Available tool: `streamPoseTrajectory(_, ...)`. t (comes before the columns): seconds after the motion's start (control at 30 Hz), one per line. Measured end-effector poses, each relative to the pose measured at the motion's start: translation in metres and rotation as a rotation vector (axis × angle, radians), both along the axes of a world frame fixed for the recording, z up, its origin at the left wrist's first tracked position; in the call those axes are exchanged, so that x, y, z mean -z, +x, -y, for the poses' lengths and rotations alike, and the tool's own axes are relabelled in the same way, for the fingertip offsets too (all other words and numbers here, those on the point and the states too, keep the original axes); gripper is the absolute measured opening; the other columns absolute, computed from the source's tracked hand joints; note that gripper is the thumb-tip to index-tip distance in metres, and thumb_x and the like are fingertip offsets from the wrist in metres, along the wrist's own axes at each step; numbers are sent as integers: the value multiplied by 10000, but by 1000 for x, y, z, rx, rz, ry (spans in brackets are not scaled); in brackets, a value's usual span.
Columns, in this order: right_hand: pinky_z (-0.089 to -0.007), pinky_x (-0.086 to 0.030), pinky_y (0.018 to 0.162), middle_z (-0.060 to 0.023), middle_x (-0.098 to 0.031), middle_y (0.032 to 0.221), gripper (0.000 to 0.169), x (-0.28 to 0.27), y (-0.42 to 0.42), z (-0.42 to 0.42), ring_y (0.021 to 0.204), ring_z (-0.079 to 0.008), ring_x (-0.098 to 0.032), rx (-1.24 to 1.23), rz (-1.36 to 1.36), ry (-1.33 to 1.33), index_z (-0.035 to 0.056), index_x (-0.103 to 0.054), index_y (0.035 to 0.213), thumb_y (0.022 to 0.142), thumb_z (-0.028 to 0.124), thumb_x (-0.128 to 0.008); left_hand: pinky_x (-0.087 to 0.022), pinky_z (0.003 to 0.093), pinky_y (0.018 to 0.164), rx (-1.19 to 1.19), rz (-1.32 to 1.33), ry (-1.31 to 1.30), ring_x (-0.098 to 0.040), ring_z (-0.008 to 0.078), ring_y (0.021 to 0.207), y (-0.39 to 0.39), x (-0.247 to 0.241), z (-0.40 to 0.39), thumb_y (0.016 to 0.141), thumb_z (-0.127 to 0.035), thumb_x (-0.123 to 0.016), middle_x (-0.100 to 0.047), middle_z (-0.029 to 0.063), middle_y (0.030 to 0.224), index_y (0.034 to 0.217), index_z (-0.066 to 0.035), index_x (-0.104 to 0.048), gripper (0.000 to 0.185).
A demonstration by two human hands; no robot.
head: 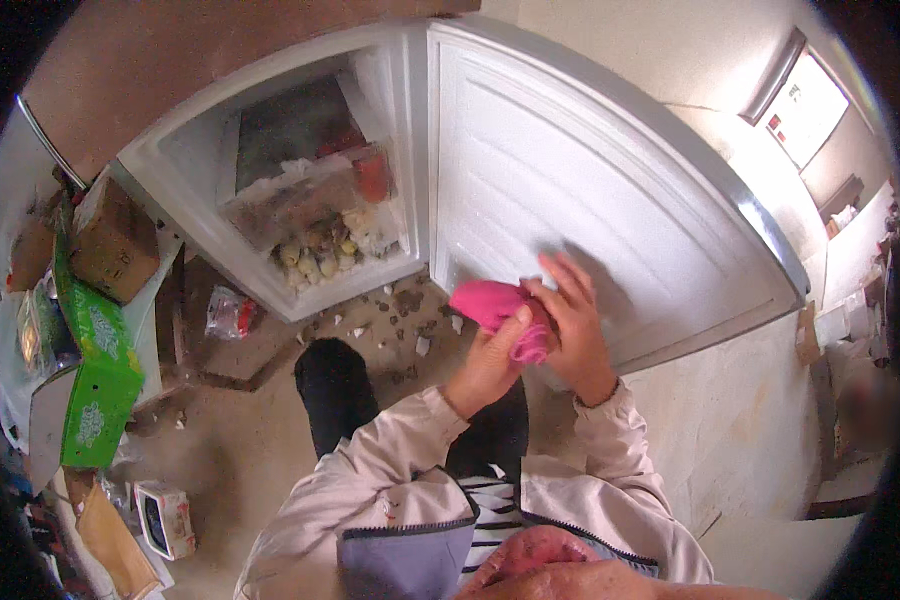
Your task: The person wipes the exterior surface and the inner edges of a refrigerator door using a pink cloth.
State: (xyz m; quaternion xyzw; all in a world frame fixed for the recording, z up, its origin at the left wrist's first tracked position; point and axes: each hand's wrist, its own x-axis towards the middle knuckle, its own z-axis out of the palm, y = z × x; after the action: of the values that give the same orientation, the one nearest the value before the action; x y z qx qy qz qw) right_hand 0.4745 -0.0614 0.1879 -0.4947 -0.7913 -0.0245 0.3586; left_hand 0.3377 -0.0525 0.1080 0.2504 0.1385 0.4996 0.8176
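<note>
In front of the open freezer door, my left hand [490,365] pinches a bundled bright pink cloth [487,298] with the thumb on top. My right hand [579,330] is against the cloth's other side, its fingers raised and slightly spread. Part of the bundle hangs in folds between both palms. Behind the hands, the white inner panel of the freezer door [540,172] stands swung out to the right. To the left is the freezer compartment [412,172], with a frosty drawer [270,217] above and several pale, roundish food items [315,259] at the bottom.
White bits and dark wet spots lie on the floor [409,352] below the freezer. A clear plastic package [229,313] lies farther left. Along the left side are a cardboard box [112,240], a green carton [101,405] and a small white box [166,517]. A bright window [810,105] is at upper right.
</note>
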Motion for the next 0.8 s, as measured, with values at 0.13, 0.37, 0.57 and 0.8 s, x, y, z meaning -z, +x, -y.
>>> streamPoseTrajectory(0.13, -456, -489, 1002, -153, -687, 1200, 222, -71, 12, 1, 1161, -358, -632, -70, 68, 325, 40, -737, 1081, 861, 55, -707, -512, 302, 758, -136, -228, 109, -630, 141, 839, -66, -23, -57, 1052, -493, -471, -658, 2, 927, 1266, -81, -603, 483)
streamPoseTrajectory(0.37, -401, -522, 928, -108, -719, 1162, 214, -188, 101, 7, 1083, -285, -668, 629, 488, 478, 85, -720, 1130, 991, 205, -611, -494, 285, 745, -1084, -503, 729, -561, 146, 779, -108, -140, -190, 1040, -253, -561, -543, 16, 861, 1047, -45, -573, 209)
streamPoseTrajectory(0.57, -415, -537, 861, -117, -721, 1089, 309, -180, 99, 1, 999, -320, -675, 743, 277, 227, 99, -713, 1130, 1032, 326, -527, -433, 452, 993, -1254, -680, 804, -494, 373, 1174, -78, -185, -291, 924, -110, -652, -493, 230, 1284, 1281, 29, -531, 402)
streamPoseTrajectory(0.8, -413, -545, 825, -108, -728, 1032, 266, -180, 91, 5, 944, -308, -684, 776, 400, 306, 93, -717, 1082, 1026, 292, -549, -206, 551, 1184, -1514, -876, 1211, -376, 469, 1367, 3, -165, -244, 946, -157, -567, -416, 286, 1454, 1433, 45, -422, 547)
